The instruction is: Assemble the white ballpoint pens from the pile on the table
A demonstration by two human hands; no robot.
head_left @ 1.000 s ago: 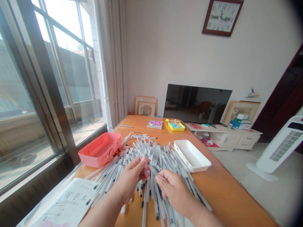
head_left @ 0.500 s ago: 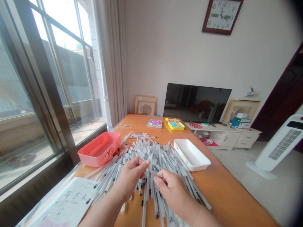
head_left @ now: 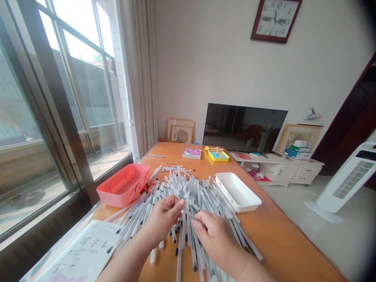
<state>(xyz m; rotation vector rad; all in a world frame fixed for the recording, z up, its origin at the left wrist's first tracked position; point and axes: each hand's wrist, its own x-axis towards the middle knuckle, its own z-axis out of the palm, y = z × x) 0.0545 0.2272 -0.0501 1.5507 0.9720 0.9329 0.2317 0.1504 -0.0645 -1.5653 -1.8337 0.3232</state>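
My left hand [head_left: 164, 219] is closed in a pinch, thumb against the bent fingers, over the middle of a heap of pens [head_left: 202, 192]. Close beside it, my right hand [head_left: 214, 235] pinches too. A thin translucent pen [head_left: 188, 214] spans the small gap between the fingertips; both its ends are covered by my fingers. The pens in the heap have clear, frosted barrels, many with black ends, and they fan out toward me under both hands.
A red plastic tray [head_left: 123, 188] stands left of the heap and a white tray [head_left: 237, 192] right of it. A handwritten notebook [head_left: 88, 250] lies at front left. Farther back are a colourful booklet [head_left: 192, 153], a yellow box [head_left: 217, 155] and a single pen [head_left: 156, 156].
Both hands keep their pinch over the heap. The fingertips have drifted very slightly apart; the trays and the heap look unmoved.
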